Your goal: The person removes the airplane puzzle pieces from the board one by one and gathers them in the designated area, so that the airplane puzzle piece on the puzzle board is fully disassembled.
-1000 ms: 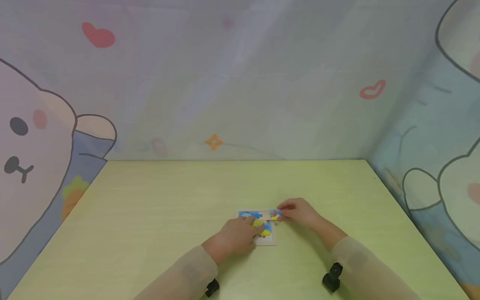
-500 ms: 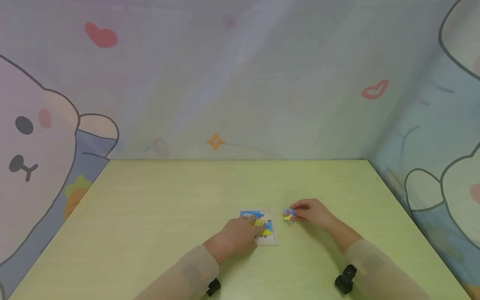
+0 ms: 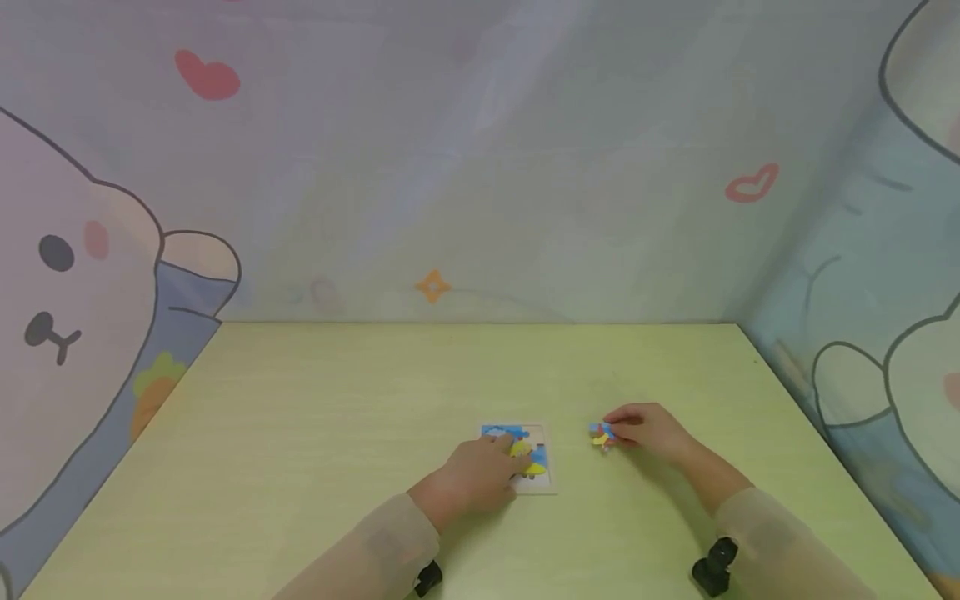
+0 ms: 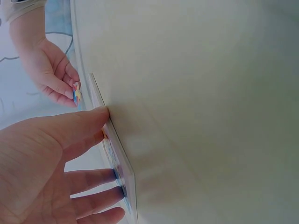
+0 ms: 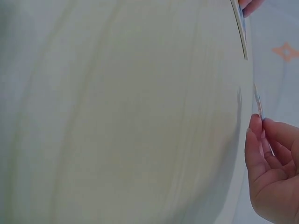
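Note:
A small square puzzle board with a pale frame lies on the table, showing blue and yellow pieces and a bare spot at its upper right. My left hand rests over its left part and hides that side. In the left wrist view, the thumb touches the board's edge while the spread, fairly straight fingers press on its face. Right of the board, my right hand pinches a puzzle piece in blue, yellow and red between thumb and fingertips. Seen edge-on, the piece looks thin.
The pale yellow-green table reaches back to a cloth wall with cartoon prints. Similar cloth stands along the right side. A small black device sits by the right wrist, another by the left.
My right hand has carried the puzzle piece from the board's upper right corner off to the right. My left hand has stayed on the board.

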`<state>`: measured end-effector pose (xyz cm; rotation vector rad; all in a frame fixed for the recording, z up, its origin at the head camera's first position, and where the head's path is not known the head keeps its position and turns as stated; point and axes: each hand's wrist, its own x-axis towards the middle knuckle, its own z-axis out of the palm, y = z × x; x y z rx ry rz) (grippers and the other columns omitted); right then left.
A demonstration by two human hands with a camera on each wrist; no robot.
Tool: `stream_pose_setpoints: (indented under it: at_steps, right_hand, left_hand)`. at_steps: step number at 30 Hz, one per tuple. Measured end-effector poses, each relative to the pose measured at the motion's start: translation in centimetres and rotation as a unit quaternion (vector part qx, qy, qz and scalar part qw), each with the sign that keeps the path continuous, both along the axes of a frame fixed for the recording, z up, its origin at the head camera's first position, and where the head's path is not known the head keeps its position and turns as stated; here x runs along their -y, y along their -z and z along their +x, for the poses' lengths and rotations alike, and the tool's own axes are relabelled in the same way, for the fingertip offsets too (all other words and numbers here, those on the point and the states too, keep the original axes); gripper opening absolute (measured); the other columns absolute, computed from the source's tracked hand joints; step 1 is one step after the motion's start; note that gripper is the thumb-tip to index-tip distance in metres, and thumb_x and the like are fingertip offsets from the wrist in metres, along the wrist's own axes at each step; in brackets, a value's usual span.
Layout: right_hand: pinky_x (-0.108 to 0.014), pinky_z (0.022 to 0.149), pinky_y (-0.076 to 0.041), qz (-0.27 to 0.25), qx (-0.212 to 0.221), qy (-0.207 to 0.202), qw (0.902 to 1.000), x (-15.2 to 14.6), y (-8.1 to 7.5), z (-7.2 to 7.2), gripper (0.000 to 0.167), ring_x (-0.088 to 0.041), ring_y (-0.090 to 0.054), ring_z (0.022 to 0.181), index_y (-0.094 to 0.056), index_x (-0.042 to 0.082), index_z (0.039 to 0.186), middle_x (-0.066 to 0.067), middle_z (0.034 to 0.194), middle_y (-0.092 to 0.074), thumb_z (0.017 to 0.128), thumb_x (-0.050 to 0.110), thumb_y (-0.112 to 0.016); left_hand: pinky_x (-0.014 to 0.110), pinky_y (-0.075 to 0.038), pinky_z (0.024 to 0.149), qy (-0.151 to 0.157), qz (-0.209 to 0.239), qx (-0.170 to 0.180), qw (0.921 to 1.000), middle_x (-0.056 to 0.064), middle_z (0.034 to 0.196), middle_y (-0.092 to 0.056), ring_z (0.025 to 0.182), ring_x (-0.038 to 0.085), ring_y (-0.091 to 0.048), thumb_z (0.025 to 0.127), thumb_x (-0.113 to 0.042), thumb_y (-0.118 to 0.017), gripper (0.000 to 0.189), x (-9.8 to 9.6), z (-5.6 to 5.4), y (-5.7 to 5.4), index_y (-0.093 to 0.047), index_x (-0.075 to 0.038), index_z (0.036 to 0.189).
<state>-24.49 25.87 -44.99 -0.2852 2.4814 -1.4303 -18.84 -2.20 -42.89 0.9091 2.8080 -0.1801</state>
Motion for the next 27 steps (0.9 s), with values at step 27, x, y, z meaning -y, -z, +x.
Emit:
stream_pose_setpoints:
  at_steps: [27]
  right_hand:
    - [-0.029, 0.073, -0.053, 0.017, 0.01, 0.045, 0.9988, -4.1, -0.4, 0.3, 0.025, -0.013, -0.063, 0.083, -0.057, -0.015, 0.11, -0.02, 0.102, -0.064, 0.092, 0.001, -0.055]
  left_hand:
    - [0.04, -0.046, 0.088, 0.012, -0.007, -0.009, 0.9999, 0.005, 0.138, -0.044, 0.123, 0.025, -0.045, 0.093, -0.034, -0.053, 0.044, 0.3, -0.3, 0.6, -0.047, -0.034, 0.137]
